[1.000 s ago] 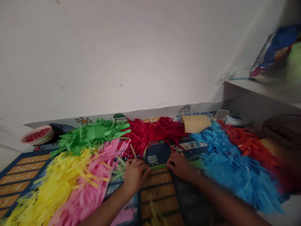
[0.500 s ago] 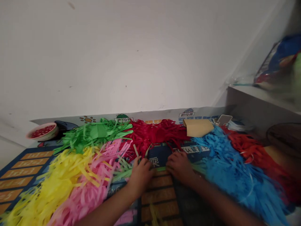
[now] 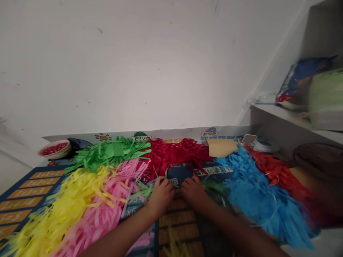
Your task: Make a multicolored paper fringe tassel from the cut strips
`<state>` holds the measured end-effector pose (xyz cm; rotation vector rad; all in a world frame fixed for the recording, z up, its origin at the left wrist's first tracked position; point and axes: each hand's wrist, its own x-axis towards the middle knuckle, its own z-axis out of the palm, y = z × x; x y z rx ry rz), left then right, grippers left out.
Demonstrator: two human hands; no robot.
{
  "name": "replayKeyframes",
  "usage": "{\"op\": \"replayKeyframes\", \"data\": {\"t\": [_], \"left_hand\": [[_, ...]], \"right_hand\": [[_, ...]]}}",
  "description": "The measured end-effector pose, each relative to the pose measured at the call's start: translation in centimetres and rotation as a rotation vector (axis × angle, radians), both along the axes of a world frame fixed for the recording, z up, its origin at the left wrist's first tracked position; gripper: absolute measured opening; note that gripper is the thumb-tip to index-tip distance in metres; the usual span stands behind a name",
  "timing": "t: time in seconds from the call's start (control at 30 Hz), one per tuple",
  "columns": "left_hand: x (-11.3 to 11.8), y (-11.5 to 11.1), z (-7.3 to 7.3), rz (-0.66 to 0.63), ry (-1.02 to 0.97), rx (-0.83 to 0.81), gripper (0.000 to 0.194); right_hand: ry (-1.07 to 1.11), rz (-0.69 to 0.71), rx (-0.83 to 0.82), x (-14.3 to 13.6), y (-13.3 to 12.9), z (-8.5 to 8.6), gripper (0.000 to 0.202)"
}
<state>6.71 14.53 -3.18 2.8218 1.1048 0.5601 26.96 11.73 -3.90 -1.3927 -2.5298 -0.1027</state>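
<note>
My left hand [image 3: 163, 194] is closed around pale green paper strips [image 3: 144, 191], whose loose ends fan out to its left and poke up above the fingers. Close beside it, fingers curled, my right hand [image 3: 195, 192] also grips the green strips, with more ends spreading to its right. Most of the strips inside the fingers are hidden. Just beyond my hands lies the red paper fringe [image 3: 179, 151]. Pink fringe [image 3: 107, 210] and yellow fringe [image 3: 69, 203] lie left of my left arm, and blue fringe [image 3: 257, 196] lies right of my right hand.
Green fringe [image 3: 112, 151] and a bowl of red pieces [image 3: 55, 149] sit at the back left. A tan paper piece [image 3: 221, 147] lies at the back right, near orange-red fringe [image 3: 278, 169]. A shelf [image 3: 284, 114] with bags stands right; a white wall [image 3: 150, 71] rises behind.
My right hand has moved left, closer to my left hand; the green strip stretched between them before no longer shows as a straight span. The view has shifted slightly.
</note>
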Motion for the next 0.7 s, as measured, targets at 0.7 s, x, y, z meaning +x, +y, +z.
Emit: {"op": "replayKeyframes", "data": {"t": [0.7], "left_hand": [[0.9,-0.3,0.3,-0.012,0.089,-0.092,0.007]], "right_hand": [[-0.083,0.110,-0.021,1.4,0.9,0.6,0.012]]}}
